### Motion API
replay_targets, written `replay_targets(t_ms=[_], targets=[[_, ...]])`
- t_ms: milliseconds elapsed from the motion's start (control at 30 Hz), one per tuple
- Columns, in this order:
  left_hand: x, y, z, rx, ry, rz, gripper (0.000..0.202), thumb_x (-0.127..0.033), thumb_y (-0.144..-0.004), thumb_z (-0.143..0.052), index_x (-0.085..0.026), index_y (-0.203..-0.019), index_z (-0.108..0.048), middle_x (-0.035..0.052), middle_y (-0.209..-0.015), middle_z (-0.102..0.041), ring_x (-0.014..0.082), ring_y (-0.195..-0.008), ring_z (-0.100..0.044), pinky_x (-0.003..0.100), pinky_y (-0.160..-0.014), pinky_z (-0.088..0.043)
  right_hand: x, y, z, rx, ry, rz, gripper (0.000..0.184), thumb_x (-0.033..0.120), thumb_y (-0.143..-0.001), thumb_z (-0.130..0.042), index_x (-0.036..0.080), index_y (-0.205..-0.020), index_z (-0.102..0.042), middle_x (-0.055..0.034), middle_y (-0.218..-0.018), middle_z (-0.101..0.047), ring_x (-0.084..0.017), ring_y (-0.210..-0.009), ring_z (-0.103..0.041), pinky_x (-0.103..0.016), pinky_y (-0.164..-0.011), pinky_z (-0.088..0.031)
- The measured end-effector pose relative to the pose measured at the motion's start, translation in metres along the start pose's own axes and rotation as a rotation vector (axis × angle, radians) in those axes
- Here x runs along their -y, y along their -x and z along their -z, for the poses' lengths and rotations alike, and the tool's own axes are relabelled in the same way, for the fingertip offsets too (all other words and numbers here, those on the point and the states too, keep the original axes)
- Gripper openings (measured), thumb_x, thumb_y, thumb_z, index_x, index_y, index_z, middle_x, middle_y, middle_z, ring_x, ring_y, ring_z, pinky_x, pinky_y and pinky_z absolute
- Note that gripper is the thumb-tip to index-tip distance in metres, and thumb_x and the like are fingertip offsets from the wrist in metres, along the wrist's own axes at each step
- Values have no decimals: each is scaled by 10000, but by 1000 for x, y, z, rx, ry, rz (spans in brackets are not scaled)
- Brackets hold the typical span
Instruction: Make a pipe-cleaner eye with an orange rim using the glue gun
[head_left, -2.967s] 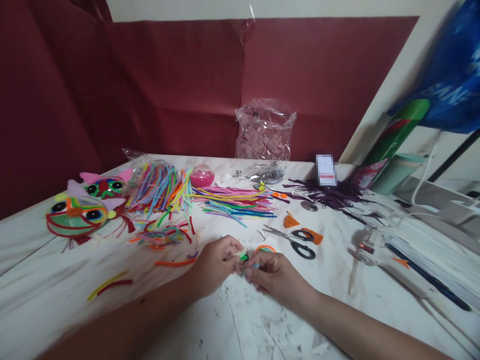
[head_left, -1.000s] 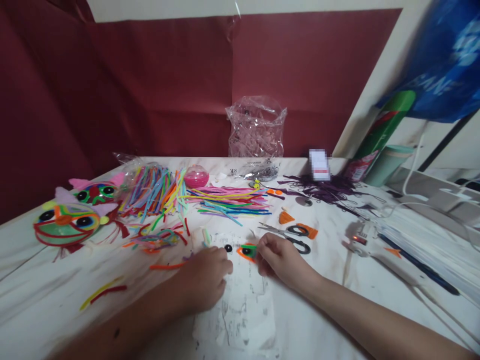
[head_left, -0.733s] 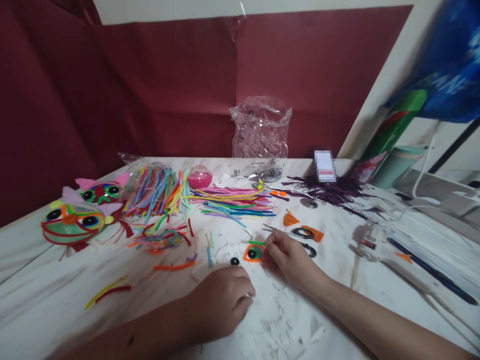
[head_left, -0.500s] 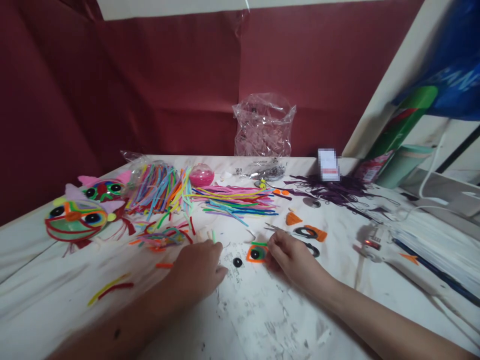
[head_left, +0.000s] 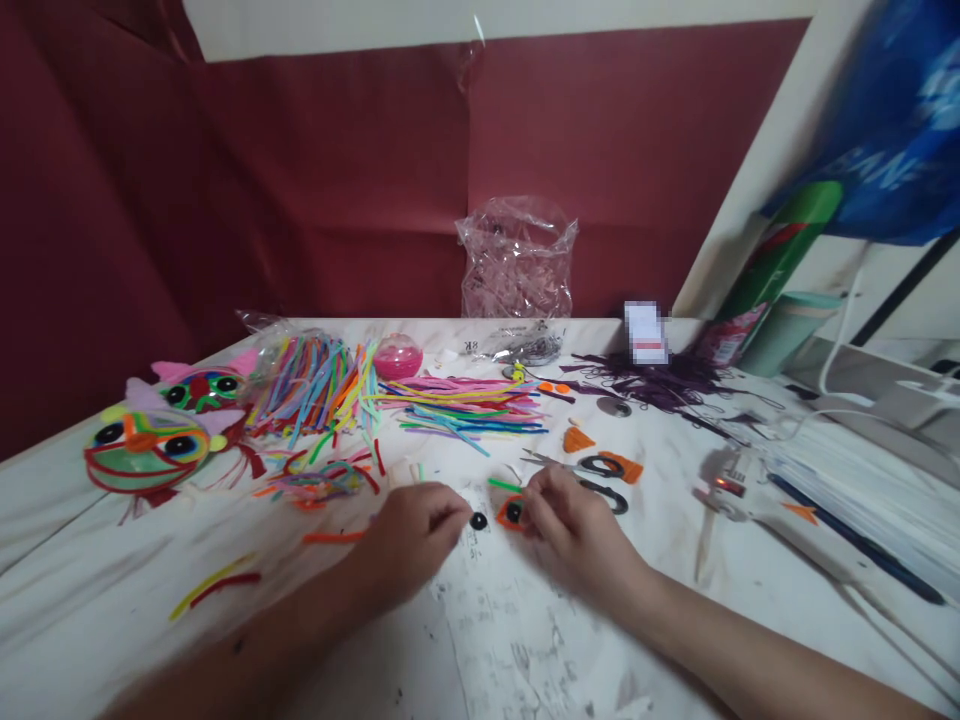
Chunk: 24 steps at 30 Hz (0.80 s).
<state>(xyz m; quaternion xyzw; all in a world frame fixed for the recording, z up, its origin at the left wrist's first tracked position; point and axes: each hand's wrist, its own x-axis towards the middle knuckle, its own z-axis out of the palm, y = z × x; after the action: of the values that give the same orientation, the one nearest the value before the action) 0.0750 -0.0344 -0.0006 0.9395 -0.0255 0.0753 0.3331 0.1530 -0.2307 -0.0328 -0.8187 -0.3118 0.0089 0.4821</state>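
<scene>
My left hand point(head_left: 420, 530) is closed in a pinch, with thumb and fingertips at the edge of a small black disc point(head_left: 478, 520) just above the printed paper point(head_left: 476, 610). My right hand point(head_left: 570, 515) is closed on the right end of an eye-shaped piece point(head_left: 514, 513). That piece has an orange fuzzy rim and a black round centre. Beside its upper edge is a green pipe cleaner point(head_left: 506, 484). The right fingers hide part of the piece. Behind the right hand lie scissors point(head_left: 600, 467) with black handles, near orange felt scraps point(head_left: 577, 440).
Pipe cleaners point(head_left: 465, 405) lie in bundles at the back. Two decorated masks point(head_left: 146, 460) sit on the left. A glue gun point(head_left: 750, 490) lies on the right, near purple strands point(head_left: 660, 380) and a green cup point(head_left: 791, 330). A clear bag point(head_left: 517, 265) stands at the back.
My left hand has moved right and pinched at the black disc, which has come closer to the eye-shaped piece. My right hand keeps its grip. The view has shifted slightly.
</scene>
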Motion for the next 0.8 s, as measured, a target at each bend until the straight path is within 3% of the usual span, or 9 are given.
replay_targets(t_ms=[67, 167, 267, 367, 467, 667, 800], targets=[[-8, 4, -12, 59, 267, 66, 223, -313, -796, -477, -172, -697, -619, -22, -575, -552, 137, -585, -524, 223, -567, -376, 4, 7, -2, -4, 152, 217, 161, 289, -932, -400, 226, -789, -439, -2, -611, -606, -148, -514, -570, -248, -493, -413], [-13, 5, -24, 83, 483, 178, 311, -408, -772, -468, -164, -629, -598, -38, -456, -460, 121, -482, -435, 223, -499, -335, 11, 14, -5, -2, 373, 611, 182, 176, -938, -384, 215, -772, -448, -10, -585, -588, -138, -469, -524, -247, -456, -377], [-10, 2, -30, 71, 620, 263, 344, -459, -741, -516, -163, -571, -560, -38, -438, -455, 108, -454, -408, 225, -491, -326, 15, 15, -8, -7, 444, 834, 204, 101, -933, -361, 199, -789, -466, -28, -608, -594, -145, -505, -526, -253, -486, -401], [-3, -1, -30, 60, 728, 286, 336, -462, -712, -573, -164, -561, -541, -44, -443, -462, 100, -448, -419, 225, -497, -336, 17, 14, -10, -35, 450, 884, 212, 71, -915, -363, 200, -785, -469, -27, -610, -592, -144, -520, -531, -249, -495, -420], [1, -1, -28, 77, 693, 244, 309, -431, -697, -583, -163, -549, -545, -34, -445, -481, 108, -460, -441, 230, -505, -351, 18, 14, -8, -51, 444, 853, 217, 57, -899, -380, 209, -772, -468, -14, -582, -587, -137, -493, -536, -242, -475, -426], [2, -1, -25, 64, 672, 262, 336, -466, -695, -576, -168, -545, -543, -36, -436, -486, 105, -442, -427, 225, -494, -332, 19, 15, -6, -60, 453, 822, 126, 145, -913, -458, 149, -1021, -523, -83, -743, -701, -174, -615, -653, -269, -552, -518], [2, -2, -27, 101, 673, 272, 303, -440, -687, -576, -168, -557, -552, -44, -424, -481, 103, -431, -431, 222, -489, -329, 16, 15, -7, -62, 447, 845, 157, 87, -921, -420, 136, -1019, -532, -88, -743, -694, -179, -642, -659, -274, -577, -523]])
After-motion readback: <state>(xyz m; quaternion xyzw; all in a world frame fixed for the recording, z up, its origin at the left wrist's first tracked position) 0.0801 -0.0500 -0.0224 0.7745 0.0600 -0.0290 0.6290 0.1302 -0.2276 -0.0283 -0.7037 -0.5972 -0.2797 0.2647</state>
